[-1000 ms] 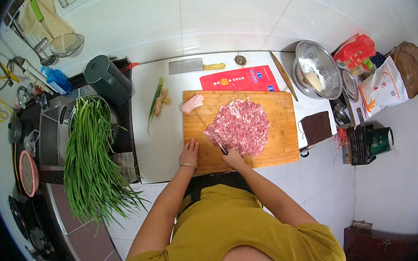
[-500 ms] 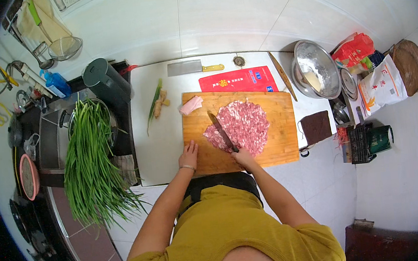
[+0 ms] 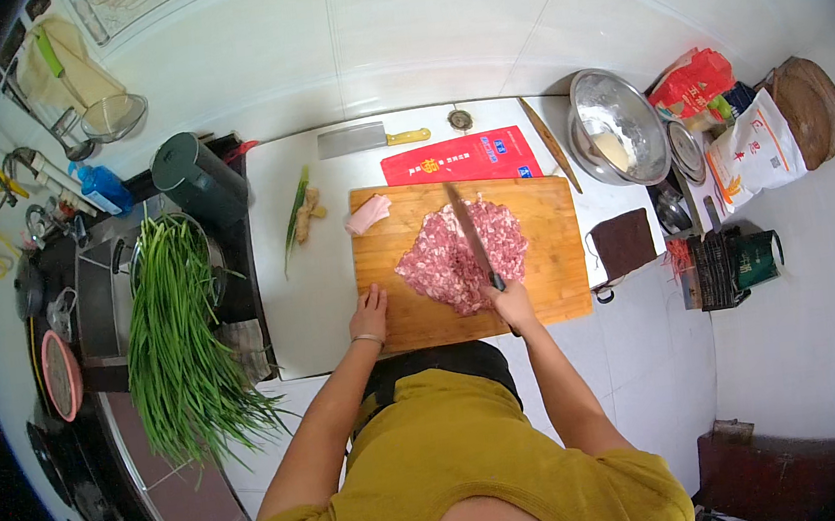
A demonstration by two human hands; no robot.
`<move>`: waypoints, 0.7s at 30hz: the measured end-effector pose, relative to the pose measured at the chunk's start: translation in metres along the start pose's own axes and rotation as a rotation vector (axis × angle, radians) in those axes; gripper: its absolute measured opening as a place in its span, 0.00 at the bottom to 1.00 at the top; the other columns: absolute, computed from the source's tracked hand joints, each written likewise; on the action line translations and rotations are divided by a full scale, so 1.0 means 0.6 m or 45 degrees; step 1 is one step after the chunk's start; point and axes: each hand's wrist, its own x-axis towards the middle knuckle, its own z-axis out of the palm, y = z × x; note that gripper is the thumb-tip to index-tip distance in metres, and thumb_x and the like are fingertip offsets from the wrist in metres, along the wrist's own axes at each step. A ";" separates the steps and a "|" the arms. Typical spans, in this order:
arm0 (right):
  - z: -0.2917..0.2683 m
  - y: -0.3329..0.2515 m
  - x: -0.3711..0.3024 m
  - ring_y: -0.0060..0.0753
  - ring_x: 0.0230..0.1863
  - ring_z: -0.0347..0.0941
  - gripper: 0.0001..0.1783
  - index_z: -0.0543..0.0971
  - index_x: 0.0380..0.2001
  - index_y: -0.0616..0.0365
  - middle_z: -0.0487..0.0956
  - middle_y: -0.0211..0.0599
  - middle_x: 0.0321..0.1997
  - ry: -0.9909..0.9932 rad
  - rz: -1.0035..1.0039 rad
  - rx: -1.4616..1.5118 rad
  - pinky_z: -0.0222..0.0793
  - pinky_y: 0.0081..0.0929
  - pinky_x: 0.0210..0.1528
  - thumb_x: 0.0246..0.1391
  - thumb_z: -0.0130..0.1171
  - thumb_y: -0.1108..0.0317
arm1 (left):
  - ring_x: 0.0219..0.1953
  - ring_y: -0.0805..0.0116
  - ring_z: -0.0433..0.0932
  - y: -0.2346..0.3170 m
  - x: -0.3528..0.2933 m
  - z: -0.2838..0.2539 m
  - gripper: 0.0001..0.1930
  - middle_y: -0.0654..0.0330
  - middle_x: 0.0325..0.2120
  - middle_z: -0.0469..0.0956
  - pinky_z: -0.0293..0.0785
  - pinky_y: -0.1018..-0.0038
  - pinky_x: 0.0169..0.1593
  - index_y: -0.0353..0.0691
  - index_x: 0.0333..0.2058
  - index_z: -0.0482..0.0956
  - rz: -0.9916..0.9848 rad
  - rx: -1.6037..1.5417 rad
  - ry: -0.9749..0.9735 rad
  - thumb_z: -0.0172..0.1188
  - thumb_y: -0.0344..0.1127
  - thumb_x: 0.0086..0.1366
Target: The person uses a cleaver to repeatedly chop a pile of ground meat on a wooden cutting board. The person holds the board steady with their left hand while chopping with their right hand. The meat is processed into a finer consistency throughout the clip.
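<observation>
At board edge [image 3: 553, 293], L hand [image 3: 370, 315]; knife [image 3: 470, 227] (over mince [image 3: 441, 270]) in R hand [image 3: 511, 303].

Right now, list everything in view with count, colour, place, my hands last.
Cutting board: one, tan, centre
Minced meat: one pile, pink, on board
Pale piece: one, pink, on board
Knife: one, black handle, over meat
Cleaver: one, yellow handle, beyond board
Packet: one, red, beyond board
Scallion: one, green, left of board
Ginger: one, tan, beside scallion
Leafy stalks: one bunch, green, far left
Jug: one, dark green, upper left
Steel bowl: at least one, silver, upper right
White bag: one, white-orange, far right
Strainer: one, green handle, upper left
Left hand: one, on board's left edge
Right hand: one, gripping knife
</observation>
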 end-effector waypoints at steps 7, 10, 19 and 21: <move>0.072 0.303 0.167 0.26 0.05 0.57 0.15 0.65 0.09 0.57 0.62 0.31 0.07 0.233 0.170 0.109 0.50 0.27 0.07 0.39 0.54 0.63 | 0.58 0.62 0.48 0.003 0.014 0.002 0.42 0.65 0.59 0.41 0.61 0.73 0.53 0.48 0.56 0.49 0.022 0.136 -0.002 0.62 0.32 0.42; -0.024 0.091 0.040 0.27 0.05 0.59 0.18 0.66 0.08 0.59 0.64 0.33 0.06 0.023 0.252 0.251 0.52 0.26 0.08 0.39 0.53 0.59 | 0.58 0.62 0.47 0.011 -0.003 -0.036 0.42 0.65 0.59 0.40 0.61 0.72 0.53 0.48 0.56 0.49 -0.011 -0.030 -0.132 0.61 0.33 0.43; -0.006 0.206 0.104 0.56 0.35 0.70 0.25 0.75 0.26 0.67 0.73 0.59 0.29 0.251 0.207 -0.257 0.66 0.37 0.36 0.38 0.51 0.51 | 0.57 0.63 0.49 0.022 -0.002 -0.037 0.39 0.64 0.58 0.44 0.61 0.74 0.53 0.47 0.55 0.51 -0.043 0.148 -0.138 0.60 0.31 0.43; -0.055 0.108 0.041 0.57 0.33 0.70 0.24 0.74 0.30 0.68 0.73 0.59 0.27 0.126 0.171 -0.084 0.65 0.40 0.34 0.43 0.50 0.52 | 0.58 0.63 0.48 0.013 -0.007 -0.031 0.40 0.64 0.59 0.43 0.60 0.74 0.54 0.47 0.55 0.50 -0.012 0.133 -0.078 0.61 0.31 0.43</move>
